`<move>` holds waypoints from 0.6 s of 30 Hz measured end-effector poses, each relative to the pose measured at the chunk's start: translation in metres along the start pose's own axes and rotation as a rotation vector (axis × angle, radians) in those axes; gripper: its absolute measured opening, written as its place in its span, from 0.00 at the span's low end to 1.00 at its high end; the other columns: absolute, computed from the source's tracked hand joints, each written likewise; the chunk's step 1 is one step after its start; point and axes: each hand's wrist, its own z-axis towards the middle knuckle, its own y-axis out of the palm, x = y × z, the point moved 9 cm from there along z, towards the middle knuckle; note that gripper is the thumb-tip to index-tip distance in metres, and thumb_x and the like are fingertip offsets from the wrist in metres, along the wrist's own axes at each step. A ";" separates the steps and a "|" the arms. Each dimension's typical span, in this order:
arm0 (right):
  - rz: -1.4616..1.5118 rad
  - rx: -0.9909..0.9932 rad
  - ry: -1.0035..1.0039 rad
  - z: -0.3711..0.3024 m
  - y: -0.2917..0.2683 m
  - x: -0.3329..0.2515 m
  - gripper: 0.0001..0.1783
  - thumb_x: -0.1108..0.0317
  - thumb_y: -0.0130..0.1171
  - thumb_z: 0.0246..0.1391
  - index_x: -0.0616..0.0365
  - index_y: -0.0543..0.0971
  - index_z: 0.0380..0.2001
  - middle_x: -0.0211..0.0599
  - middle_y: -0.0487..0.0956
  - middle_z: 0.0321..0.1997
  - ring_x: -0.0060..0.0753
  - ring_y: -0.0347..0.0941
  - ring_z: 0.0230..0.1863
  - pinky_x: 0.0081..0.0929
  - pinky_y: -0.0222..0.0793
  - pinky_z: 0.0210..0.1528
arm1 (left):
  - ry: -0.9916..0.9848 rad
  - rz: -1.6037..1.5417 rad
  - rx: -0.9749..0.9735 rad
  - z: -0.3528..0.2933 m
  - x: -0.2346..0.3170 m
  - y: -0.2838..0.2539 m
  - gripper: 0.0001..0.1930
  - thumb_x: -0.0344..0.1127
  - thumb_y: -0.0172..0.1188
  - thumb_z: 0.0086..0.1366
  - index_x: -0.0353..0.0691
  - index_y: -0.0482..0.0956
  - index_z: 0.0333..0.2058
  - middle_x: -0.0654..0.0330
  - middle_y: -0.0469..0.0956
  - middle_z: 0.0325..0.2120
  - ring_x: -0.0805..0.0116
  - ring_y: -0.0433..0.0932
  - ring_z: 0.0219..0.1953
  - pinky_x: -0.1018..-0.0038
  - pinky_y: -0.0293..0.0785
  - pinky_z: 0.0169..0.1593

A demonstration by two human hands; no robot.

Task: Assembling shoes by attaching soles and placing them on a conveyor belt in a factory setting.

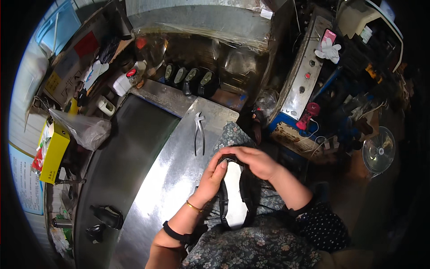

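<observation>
A black shoe upper (245,190) with a long white insole (234,197) lies bottom up on my lap, over a floral apron. My left hand (215,175) wraps its far end, the thumb pressing the rim beside the insole. Curved over the same end from the right is my right hand (256,162), its fingers meeting the left ones. Between them they hide the tip of the shoe. A pair of pliers (199,134) rests on the metal table (165,179) just beyond my left hand, touched by neither hand.
Several black shoes on lasts (191,80) stand on the far ledge. Left of the table runs a dark belt (130,139) with black shoe pieces (106,216) on it. A yellow box (54,152) stands far left; a button panel (302,76) and small fan (379,152) are right.
</observation>
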 end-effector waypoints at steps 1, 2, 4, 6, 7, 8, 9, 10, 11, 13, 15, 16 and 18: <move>-0.043 -0.002 -0.008 -0.001 -0.002 -0.003 0.19 0.64 0.45 0.69 0.65 0.74 0.55 0.34 0.76 0.54 0.27 0.68 0.57 0.26 0.59 0.63 | -0.005 0.061 0.011 -0.002 -0.005 -0.002 0.23 0.40 0.48 0.73 0.35 0.63 0.62 0.54 0.64 0.62 0.61 0.60 0.66 0.68 0.52 0.68; -0.086 -0.004 -0.016 -0.002 -0.001 -0.006 0.19 0.65 0.46 0.68 0.65 0.74 0.55 0.35 0.76 0.54 0.27 0.69 0.57 0.25 0.60 0.63 | -0.011 0.122 0.023 -0.003 -0.012 -0.004 0.25 0.40 0.48 0.73 0.36 0.61 0.63 0.54 0.63 0.62 0.61 0.59 0.66 0.69 0.51 0.68; -0.358 0.038 -0.132 -0.005 0.008 -0.012 0.16 0.68 0.48 0.67 0.65 0.76 0.52 0.35 0.76 0.54 0.28 0.69 0.56 0.25 0.62 0.61 | -0.014 0.101 -0.005 -0.006 -0.015 0.001 0.27 0.42 0.48 0.73 0.37 0.58 0.65 0.54 0.61 0.64 0.62 0.56 0.68 0.69 0.49 0.69; -0.349 0.067 -0.199 -0.008 0.006 -0.003 0.14 0.71 0.49 0.65 0.65 0.77 0.49 0.35 0.78 0.51 0.27 0.71 0.54 0.25 0.63 0.60 | -0.051 0.003 -0.089 -0.007 -0.008 0.009 0.30 0.48 0.46 0.74 0.36 0.54 0.67 0.58 0.61 0.63 0.70 0.56 0.66 0.73 0.49 0.68; -0.477 0.136 -0.282 -0.010 0.005 -0.003 0.13 0.71 0.50 0.65 0.65 0.77 0.48 0.35 0.78 0.50 0.27 0.71 0.53 0.25 0.64 0.59 | 0.007 0.045 -0.118 -0.008 -0.002 0.010 0.29 0.47 0.45 0.74 0.36 0.55 0.67 0.57 0.60 0.63 0.69 0.55 0.67 0.72 0.47 0.69; -0.605 0.206 -0.365 -0.013 0.007 -0.006 0.13 0.71 0.50 0.65 0.65 0.78 0.47 0.35 0.79 0.48 0.27 0.72 0.52 0.25 0.64 0.59 | 0.012 0.050 -0.120 -0.006 -0.002 0.011 0.29 0.47 0.45 0.74 0.36 0.55 0.67 0.57 0.60 0.63 0.69 0.55 0.67 0.72 0.47 0.69; -0.679 0.303 -0.407 -0.017 0.010 -0.009 0.13 0.69 0.48 0.66 0.64 0.78 0.46 0.35 0.79 0.47 0.28 0.73 0.50 0.26 0.65 0.58 | -0.029 0.030 -0.088 -0.006 -0.007 0.009 0.28 0.46 0.45 0.74 0.37 0.55 0.67 0.57 0.60 0.63 0.67 0.55 0.67 0.72 0.48 0.69; -0.678 0.304 -0.412 -0.016 0.008 -0.011 0.13 0.69 0.48 0.66 0.64 0.78 0.46 0.35 0.79 0.47 0.28 0.73 0.50 0.26 0.65 0.58 | -0.071 0.011 -0.056 -0.007 -0.010 0.008 0.28 0.45 0.46 0.74 0.37 0.56 0.66 0.56 0.60 0.64 0.65 0.55 0.67 0.71 0.48 0.69; -0.534 0.236 -0.282 -0.008 0.001 -0.002 0.14 0.68 0.46 0.67 0.64 0.78 0.48 0.35 0.79 0.49 0.29 0.73 0.52 0.26 0.64 0.59 | -0.066 -0.006 -0.068 -0.005 -0.007 0.011 0.27 0.45 0.45 0.75 0.36 0.56 0.66 0.56 0.60 0.64 0.67 0.55 0.66 0.72 0.48 0.68; -0.002 -0.034 -0.073 -0.004 -0.001 0.005 0.19 0.66 0.42 0.69 0.62 0.74 0.56 0.36 0.75 0.58 0.28 0.68 0.60 0.27 0.60 0.64 | -0.059 -0.027 -0.055 -0.009 -0.005 0.012 0.27 0.44 0.45 0.75 0.35 0.57 0.65 0.56 0.61 0.63 0.67 0.56 0.66 0.72 0.49 0.68; 0.041 -0.114 -0.070 -0.019 -0.002 0.002 0.21 0.67 0.42 0.69 0.62 0.69 0.61 0.36 0.70 0.63 0.29 0.64 0.64 0.27 0.55 0.67 | -0.076 0.037 -0.027 -0.010 -0.001 0.010 0.24 0.41 0.45 0.74 0.34 0.60 0.63 0.54 0.63 0.62 0.66 0.58 0.65 0.72 0.51 0.68; -0.195 -0.008 -0.164 -0.024 0.000 0.003 0.20 0.67 0.42 0.69 0.62 0.69 0.61 0.36 0.70 0.62 0.30 0.65 0.63 0.27 0.55 0.67 | -0.079 0.040 -0.025 -0.009 -0.004 0.011 0.24 0.41 0.45 0.74 0.34 0.60 0.63 0.54 0.63 0.62 0.66 0.58 0.65 0.72 0.51 0.68; -0.590 0.124 -0.315 -0.028 0.006 -0.007 0.19 0.68 0.40 0.69 0.63 0.71 0.58 0.36 0.72 0.60 0.29 0.64 0.64 0.26 0.55 0.67 | 0.140 0.294 0.004 -0.010 0.005 0.012 0.23 0.40 0.46 0.74 0.34 0.60 0.63 0.53 0.66 0.59 0.66 0.61 0.63 0.72 0.53 0.66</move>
